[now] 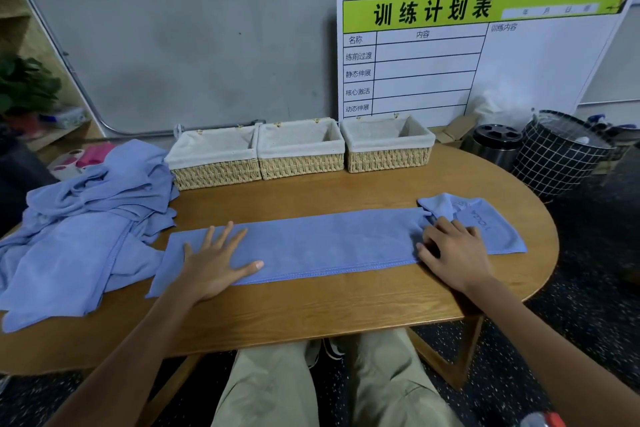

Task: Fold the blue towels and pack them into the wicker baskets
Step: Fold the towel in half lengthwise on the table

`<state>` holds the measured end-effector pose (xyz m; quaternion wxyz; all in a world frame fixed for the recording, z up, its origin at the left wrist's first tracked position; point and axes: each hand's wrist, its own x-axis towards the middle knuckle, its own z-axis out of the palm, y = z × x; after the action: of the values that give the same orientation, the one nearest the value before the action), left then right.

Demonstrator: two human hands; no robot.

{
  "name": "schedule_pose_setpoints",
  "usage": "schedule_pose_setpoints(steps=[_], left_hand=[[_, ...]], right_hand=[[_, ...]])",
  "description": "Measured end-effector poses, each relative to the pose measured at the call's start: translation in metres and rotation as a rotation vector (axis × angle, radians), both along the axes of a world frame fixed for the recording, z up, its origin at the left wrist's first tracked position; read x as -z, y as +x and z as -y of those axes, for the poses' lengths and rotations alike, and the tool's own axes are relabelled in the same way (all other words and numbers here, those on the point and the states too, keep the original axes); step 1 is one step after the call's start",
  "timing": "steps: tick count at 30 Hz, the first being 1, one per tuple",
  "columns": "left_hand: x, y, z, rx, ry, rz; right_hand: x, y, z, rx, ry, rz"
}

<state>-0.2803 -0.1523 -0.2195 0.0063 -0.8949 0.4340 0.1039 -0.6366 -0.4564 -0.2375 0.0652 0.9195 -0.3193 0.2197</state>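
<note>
While both hands rest on it, one blue towel (332, 246), folded lengthwise into a long narrow strip, lies flat across the wooden table (311, 312), spanning the whole gap between the two hands and running a little past each. Left hand (214, 263): palm down, fingers straight and spread, thumb out toward the strip's middle, pressing flat on the strip near its left end; a short corner of cloth shows beyond the hand on its outer side. Right hand (453, 253): knuckles up, fingers curled into a bunch of cloth near the strip's right end, gripping the fabric where it puckers; beyond this hand the towel's end opens wider and lies partly unfolded, with faint lettering on it. Loose heap of further blue towels (86, 225): unfolded, crumpled, lying to the outer side of the left hand, its near edge just beside the strip's left end. Three wicker baskets (301, 152) with pale cloth liners: set in a row, side by side and touching, on the far side of the table, beyond the strip and between the two hands; their liners show nothing inside. Behind the baskets, a white board (485, 55) with a green header leans on the wall.
</note>
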Motion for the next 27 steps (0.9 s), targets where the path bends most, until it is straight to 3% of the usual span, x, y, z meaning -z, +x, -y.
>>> schedule_pose_setpoints(steps=[6,9,13,16,21,24,27], left_hand=[[-0.005,-0.045,0.049,0.134,-0.207,-0.025],[0.009,-0.056,0.06,0.199,-0.159,-0.013],[-0.005,-0.053,0.073,0.227,-0.149,0.08],[-0.023,-0.073,0.117,0.255,-0.339,0.141],[-0.033,-0.145,0.232,0.427,-0.412,-0.076],[-0.023,-0.176,0.282,0.513,-0.351,-0.068],[-0.014,-0.186,0.307,0.541,-0.418,-0.063]], right_hand=[[-0.005,0.005,0.004,-0.081,0.04,0.018],[-0.01,-0.002,0.011,-0.137,0.103,0.029],[-0.024,-0.019,0.028,-0.261,0.297,0.27],[-0.035,-0.022,0.06,-0.193,0.326,0.391],[-0.039,-0.014,0.136,0.006,0.444,0.18],[-0.037,0.0,0.169,-0.062,0.492,0.003],[-0.04,0.015,0.184,-0.14,0.551,-0.137]])
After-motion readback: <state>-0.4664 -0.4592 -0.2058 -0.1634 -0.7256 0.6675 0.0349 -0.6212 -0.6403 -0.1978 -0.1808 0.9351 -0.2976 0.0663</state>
